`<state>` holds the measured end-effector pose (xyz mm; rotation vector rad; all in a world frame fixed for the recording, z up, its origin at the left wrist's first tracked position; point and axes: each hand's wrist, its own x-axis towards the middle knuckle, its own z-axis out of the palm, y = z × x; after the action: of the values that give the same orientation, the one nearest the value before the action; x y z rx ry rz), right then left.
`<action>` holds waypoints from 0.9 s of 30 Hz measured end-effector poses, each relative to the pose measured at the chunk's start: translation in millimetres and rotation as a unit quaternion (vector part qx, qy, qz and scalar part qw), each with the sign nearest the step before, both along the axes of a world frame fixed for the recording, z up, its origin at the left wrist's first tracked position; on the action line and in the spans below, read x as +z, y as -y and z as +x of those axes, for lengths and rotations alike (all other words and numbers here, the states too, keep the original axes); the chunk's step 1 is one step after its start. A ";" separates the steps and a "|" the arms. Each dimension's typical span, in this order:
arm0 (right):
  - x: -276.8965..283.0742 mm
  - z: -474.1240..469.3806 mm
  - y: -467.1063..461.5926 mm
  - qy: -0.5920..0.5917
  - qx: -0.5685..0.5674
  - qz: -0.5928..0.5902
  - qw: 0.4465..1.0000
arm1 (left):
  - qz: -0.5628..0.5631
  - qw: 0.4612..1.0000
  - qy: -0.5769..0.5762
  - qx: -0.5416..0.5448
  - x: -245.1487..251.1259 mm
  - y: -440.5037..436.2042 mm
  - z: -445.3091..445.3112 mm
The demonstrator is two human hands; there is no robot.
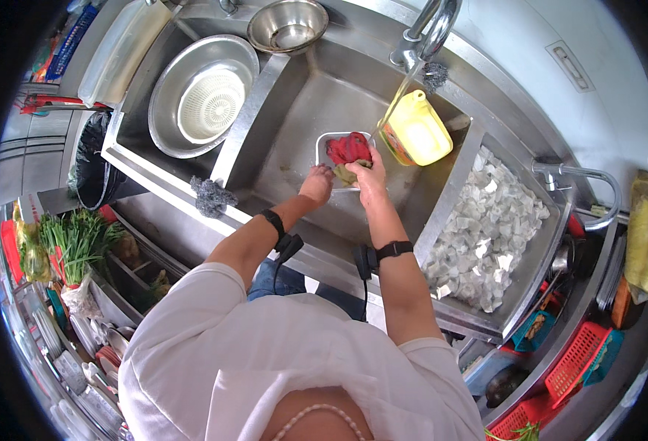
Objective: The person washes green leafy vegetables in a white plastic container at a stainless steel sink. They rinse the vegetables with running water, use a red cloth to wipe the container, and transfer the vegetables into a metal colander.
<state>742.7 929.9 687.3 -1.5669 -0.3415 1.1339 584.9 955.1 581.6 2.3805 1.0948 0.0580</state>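
In the middle basin of a stainless steel sink [302, 132] sits a white plastic container [322, 144] with a pale rim. A crumpled red bundle [348, 148], which looks like wet cloth, lies in it beside an olive-green piece [345, 174]. My right hand [372, 172] grips the bundle at its right side, fingers partly hidden. At the container's lower left edge, my left hand [318, 183] has its fingers loosely bent, with nothing seen in them. Water runs from the chrome faucet [412, 47] down beside the bundle. A yellow plastic jug [420, 129] stands close on the right.
The left basin holds a metal bowl [164, 105] with a white strainer [213, 105] inside. Pale broken pieces [487, 237] fill the right basin. A steel wool scrubber [212, 197] lies on the front ledge. Another metal bowl [258, 25] sits at the back. Green vegetables [76, 242] stand at left.
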 end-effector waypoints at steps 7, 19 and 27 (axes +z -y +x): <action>-38.2 17.4 48.6 0.139 -0.052 -0.121 0.981 | -0.196 0.894 0.018 0.402 -18.9 -14.3 7.2; -17.1 11.7 168.2 0.078 -0.013 -0.201 0.977 | -0.459 0.814 0.097 0.341 -20.0 -48.8 13.9; -39.1 25.0 165.3 0.151 0.042 -0.233 0.960 | -0.533 0.725 0.104 0.424 83.6 -77.6 -14.6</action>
<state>767.7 764.6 648.3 -2.1699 -0.3615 1.0888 570.3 1032.8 665.1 0.7294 1.4539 0.0023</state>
